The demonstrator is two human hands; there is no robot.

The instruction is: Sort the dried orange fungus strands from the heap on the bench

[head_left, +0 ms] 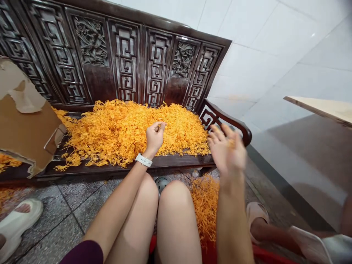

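A broad heap of orange-yellow, branched, coral-like plastic pieces (118, 128) covers the seat of a dark carved wooden bench (181, 160). Over the front middle of this heap is my left hand (154, 136), its fingers curled in a pinch; what they hold, if anything, is too small to name. My right hand (227, 150) is raised near the bench's right end, palm up and smeared by motion. Its fingers look spread, and a small orange patch shows by the thumb side. Below it, a darker orange pile of similar pieces (206, 205) lies beside my right knee.
A torn cardboard box (30, 121) stands on the seat at left. The bench's curved armrest (229, 121) rises at right. A pale board (324, 108) juts in from the right. Other people's feet in light shoes (16, 220) show at both sides.
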